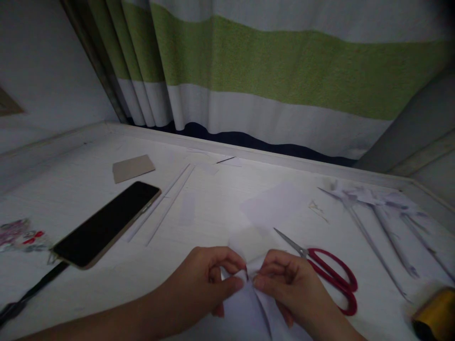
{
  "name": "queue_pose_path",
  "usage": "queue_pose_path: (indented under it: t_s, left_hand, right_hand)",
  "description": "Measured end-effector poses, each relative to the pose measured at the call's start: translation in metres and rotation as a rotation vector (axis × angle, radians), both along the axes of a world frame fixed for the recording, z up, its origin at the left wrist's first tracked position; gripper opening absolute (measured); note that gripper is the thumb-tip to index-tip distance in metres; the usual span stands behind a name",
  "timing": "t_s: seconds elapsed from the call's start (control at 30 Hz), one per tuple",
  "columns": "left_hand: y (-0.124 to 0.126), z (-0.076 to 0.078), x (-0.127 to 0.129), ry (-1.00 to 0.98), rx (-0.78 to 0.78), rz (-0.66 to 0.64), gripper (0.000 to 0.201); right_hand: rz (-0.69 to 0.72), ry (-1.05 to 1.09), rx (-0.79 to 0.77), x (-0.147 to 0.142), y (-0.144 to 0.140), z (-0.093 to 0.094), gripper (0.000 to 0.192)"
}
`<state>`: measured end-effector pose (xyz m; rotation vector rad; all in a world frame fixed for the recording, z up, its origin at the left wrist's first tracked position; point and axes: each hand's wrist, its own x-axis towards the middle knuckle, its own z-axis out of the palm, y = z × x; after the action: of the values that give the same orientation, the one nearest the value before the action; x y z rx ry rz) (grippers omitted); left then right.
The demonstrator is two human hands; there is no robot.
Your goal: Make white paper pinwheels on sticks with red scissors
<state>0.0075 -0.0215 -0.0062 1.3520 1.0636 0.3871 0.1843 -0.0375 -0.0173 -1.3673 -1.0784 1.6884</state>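
Observation:
Near the front edge of the view, my left hand [216, 282] pinches a folded white sheet of paper [241, 315] between thumb and forefinger. My right hand [284, 282] grips the same sheet just to the right, its fingertips almost touching those of the left. Between the two pinches the paper is raised, with a crease or gap running down towards me. The lower part of the sheet goes out of view. Red-handled scissors [332, 277] lie beside my right hand, blades pointing up and left.
A black-screened phone [108, 225] lies at left near two thin white paper rods [170, 206] and a grey-brown card [133, 168]. Loose white paper [275, 203] lies ahead. Several paper-topped sticks [387, 232] rest at right, above a blurred yellow object [435, 312]. A striped curtain [266, 66] hangs behind.

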Motion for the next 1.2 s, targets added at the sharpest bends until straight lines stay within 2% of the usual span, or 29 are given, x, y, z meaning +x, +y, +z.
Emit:
queue_pose_path:
  t_s: [0.2, 0.43, 0.57, 0.73, 1.2]
  left_hand:
    - [0.003, 0.010, 0.003, 0.035, 0.025, -0.005, 0.018]
    - [0.002, 0.005, 0.004, 0.018, 0.023, 0.037, 0.018]
    - [0.001, 0.008, 0.005, 0.016, 0.033, 0.055, 0.011]
    - [0.001, 0.013, 0.006, 0.067, 0.075, 0.007, 0.008]
    - [-0.001, 0.011, 0.004, 0.186, 0.271, -0.105, 0.008]
  right_hand:
    - [-0.048, -0.022, 0.037, 0.001, -0.002, -0.006, 0.016]
    - [-0.059, 0.056, -0.010, 0.001, -0.002, -0.004, 0.016]
    - [-0.061, 0.072, -0.013, 0.001, -0.002, -0.003, 0.016]
    - [-0.063, 0.057, -0.012, -0.001, -0.003, -0.005, 0.016]
    - [-0.054, 0.017, 0.014, -0.003, -0.006, -0.008, 0.015]
